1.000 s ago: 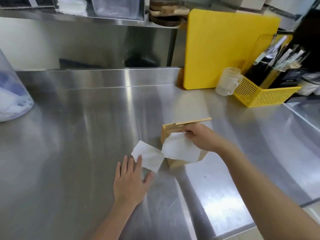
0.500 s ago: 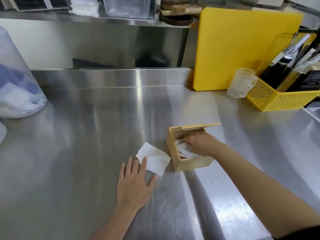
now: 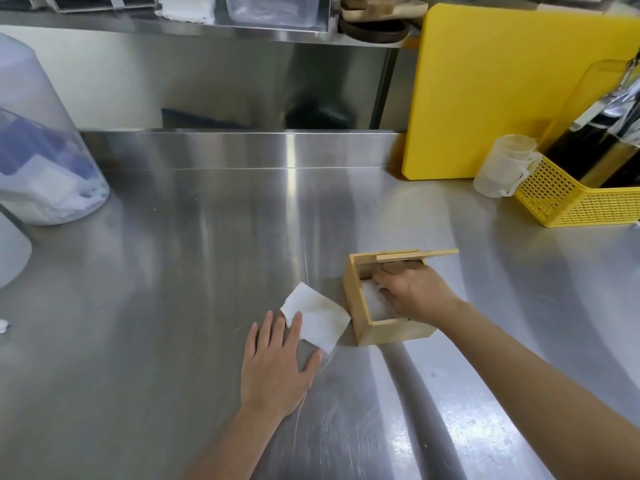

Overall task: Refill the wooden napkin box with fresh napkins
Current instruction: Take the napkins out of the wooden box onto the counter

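A small wooden napkin box [image 3: 394, 332] stands on the steel counter [image 3: 207, 254], its lid [image 3: 419, 255] slid partly back. My right hand [image 3: 415, 294] reaches into the box from the right and presses flat on white napkins [image 3: 374, 301] inside; I cannot tell whether it grips them. A loose white napkin [image 3: 317, 317] lies on the counter just left of the box. My left hand [image 3: 277, 365] lies flat with fingers spread, its fingertips on the near corner of that napkin.
A yellow cutting board [image 3: 502, 88] leans at the back right, with a clear measuring cup [image 3: 502, 166] and a yellow basket [image 3: 571, 199] of utensils beside it. A clear plastic container [image 3: 41, 150] holding white and blue items stands at the left. A shelf [image 3: 207, 26] runs overhead.
My right hand lowered a napkin from the box's front edge down into the box and now presses it flat. The left hand stayed on the loose napkin.
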{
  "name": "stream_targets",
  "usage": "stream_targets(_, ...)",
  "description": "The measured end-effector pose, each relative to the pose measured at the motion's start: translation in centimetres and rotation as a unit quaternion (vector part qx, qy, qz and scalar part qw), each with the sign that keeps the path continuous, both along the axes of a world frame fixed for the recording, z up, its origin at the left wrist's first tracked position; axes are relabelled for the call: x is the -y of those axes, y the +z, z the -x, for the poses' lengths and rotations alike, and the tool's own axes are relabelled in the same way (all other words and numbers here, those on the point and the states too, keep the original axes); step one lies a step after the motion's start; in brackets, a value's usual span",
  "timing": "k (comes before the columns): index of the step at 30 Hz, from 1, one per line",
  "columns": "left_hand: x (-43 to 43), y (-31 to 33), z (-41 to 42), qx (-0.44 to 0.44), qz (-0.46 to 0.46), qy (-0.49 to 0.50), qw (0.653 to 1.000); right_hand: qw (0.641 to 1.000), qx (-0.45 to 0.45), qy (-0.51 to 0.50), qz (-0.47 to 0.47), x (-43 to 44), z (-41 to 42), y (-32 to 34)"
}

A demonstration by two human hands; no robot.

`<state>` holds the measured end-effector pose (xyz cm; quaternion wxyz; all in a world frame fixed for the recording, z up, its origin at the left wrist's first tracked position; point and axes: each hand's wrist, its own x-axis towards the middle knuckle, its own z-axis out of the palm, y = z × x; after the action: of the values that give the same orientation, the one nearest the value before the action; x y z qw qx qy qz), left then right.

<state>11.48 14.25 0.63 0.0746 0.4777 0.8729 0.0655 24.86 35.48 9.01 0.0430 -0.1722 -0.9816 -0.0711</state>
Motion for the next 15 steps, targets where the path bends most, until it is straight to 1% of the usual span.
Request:
stream_targets(2, 0.0, 0.0, 0.1, 0.001, -0.001, 0.001, 1.000, 0.999, 0.002, 0.015, 0.035, 0.3, 0.1, 0.4)
stream_targets(3, 0.0, 0.1, 0.1, 0.001, -0.002, 0.002, 1.000, 0.997, 0.023, -0.008, 0.077, 0.4, 0.3, 0.7)
stream_targets(4, 0.0, 0.1, 0.1, 0.000, -0.003, 0.003, 1.000, 0.990, 0.067, -0.051, 0.115, 0.5, 0.5, 1.1)
stream_targets(6, 0.0, 0.2, 0.0, 0.000, -0.005, 0.004, 1.000, 0.958, 0.169, -0.137, 0.187, 0.1, 1.0, 0.9)
stream_targets(7, 0.0, 0.2, 0.0, 0.001, -0.004, 0.004, 1.000, 0.946, 0.201, -0.152, 0.205, 0.1, 1.2, 0.8)
stream_targets(12, -0.1, 0.0, 0.0, -0.008, -0.012, -0.001, 1.000, 0.926, 0.232, -0.172, 0.242, 0.2, 2.3, 0.9)
stream_targets(14, -0.1, 0.0, 0.0, -0.008, -0.010, 0.000, 1.000, 0.928, 0.234, -0.170, 0.235, 0.6, 2.4, 1.9)
stream_targets(15, -0.1, 0.0, 0.0, -0.007, -0.010, 0.001, 1.000, 0.930, 0.220, -0.168, 0.241, 1.0, 2.3, 2.5)
